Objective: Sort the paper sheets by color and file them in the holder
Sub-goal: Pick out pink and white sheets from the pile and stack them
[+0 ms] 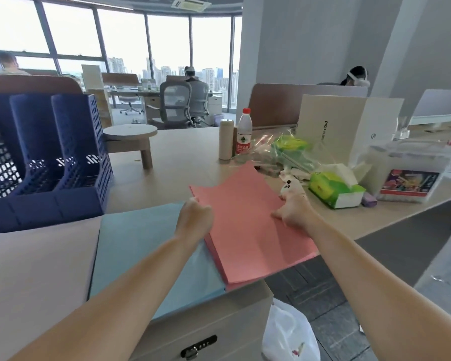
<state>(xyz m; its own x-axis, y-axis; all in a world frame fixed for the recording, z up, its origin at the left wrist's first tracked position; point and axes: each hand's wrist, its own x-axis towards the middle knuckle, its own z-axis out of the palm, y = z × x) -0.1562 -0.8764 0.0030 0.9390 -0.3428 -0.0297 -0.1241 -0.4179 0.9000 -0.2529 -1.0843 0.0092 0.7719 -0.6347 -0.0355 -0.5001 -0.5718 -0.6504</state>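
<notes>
Pink stack [248,230] on the table [182,152], long axis running 11 to 5 o'clock. Left hand [194,217] pinches its far-left corner; right hand [292,211] presses flat. Holder [44,152] lies at 10 o'clock, nearer the left hand.

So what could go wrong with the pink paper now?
The pink paper sticks out past the desk edge, so sheets might slide to the floor when lifted. The right hand is close to the little toy and the tissue pack, so pulling the stack could knock them. The left hand pinches only one corner, which might crease it.
</notes>
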